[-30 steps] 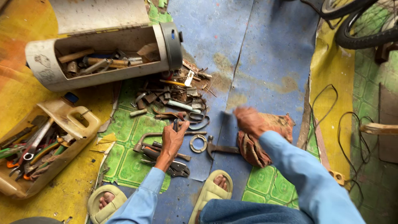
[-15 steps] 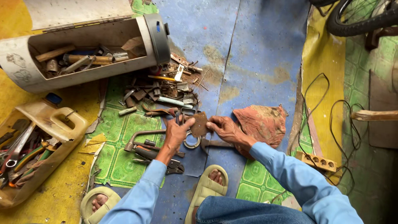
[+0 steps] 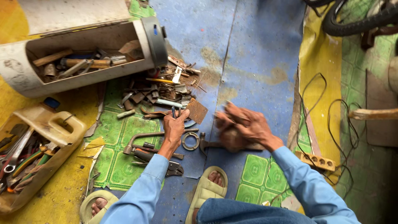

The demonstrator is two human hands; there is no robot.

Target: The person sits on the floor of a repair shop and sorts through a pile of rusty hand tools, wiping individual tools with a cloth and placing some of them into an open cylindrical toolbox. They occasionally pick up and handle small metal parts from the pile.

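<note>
We are in a makeshift repair workshop, working on the floor [image 3: 257, 45]. Ahead of our left hand [image 3: 174, 126] lies a heap of rusty scrap [image 3: 161, 93], and beyond it a cut-open canister [image 3: 83, 54] of tools. Far left of that hand, a cut jug [image 3: 37, 153] holds pliers and wrenches. Beyond our right hand [image 3: 244, 124] stands a bicycle tyre [image 3: 352, 20]; cables [image 3: 331, 124] trail to its right.

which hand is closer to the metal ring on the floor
Left. The left hand holds a rusty flat plate right above the metal ring, almost touching. The right hand is off to the ring's right, over a rag.
</note>
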